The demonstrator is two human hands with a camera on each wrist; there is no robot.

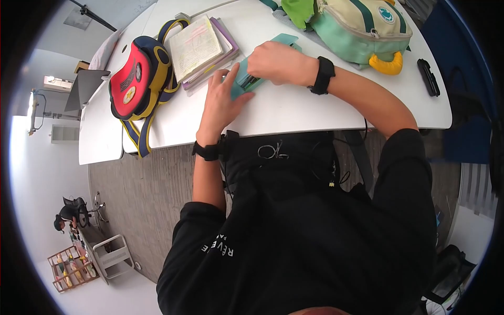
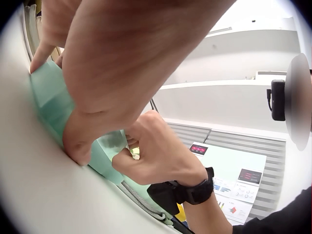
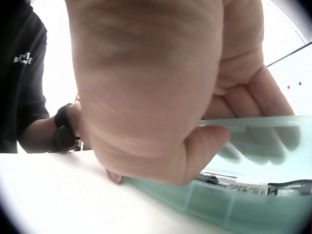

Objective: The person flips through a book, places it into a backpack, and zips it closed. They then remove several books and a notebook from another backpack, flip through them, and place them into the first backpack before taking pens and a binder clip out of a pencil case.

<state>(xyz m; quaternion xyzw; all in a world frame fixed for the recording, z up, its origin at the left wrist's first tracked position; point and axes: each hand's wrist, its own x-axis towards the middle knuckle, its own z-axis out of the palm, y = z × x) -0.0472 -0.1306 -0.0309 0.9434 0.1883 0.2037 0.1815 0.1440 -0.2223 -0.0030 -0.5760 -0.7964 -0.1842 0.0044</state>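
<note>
A translucent teal plastic pencil case [image 1: 239, 86] lies on the white table [image 1: 299, 113], with its lid [image 3: 265, 129] raised. Pens or similar slim items [image 3: 243, 185] show inside it. My left hand [image 1: 220, 102] grips the case's left end, thumb on the near side and fingers across to the far side. At the other end, my right hand [image 1: 283, 63] pinches the lid, the thumb in front and the fingers visible through the plastic behind it. Part of the case is hidden under both hands.
Left of the case are stacked notebooks [image 1: 197, 50] and a red, navy and yellow backpack [image 1: 128, 89]. A beige and mint backpack [image 1: 362, 31] stands at the back right. Near the right edge lies a slim black object [image 1: 429, 77]. Another person [image 1: 68, 215] is far off.
</note>
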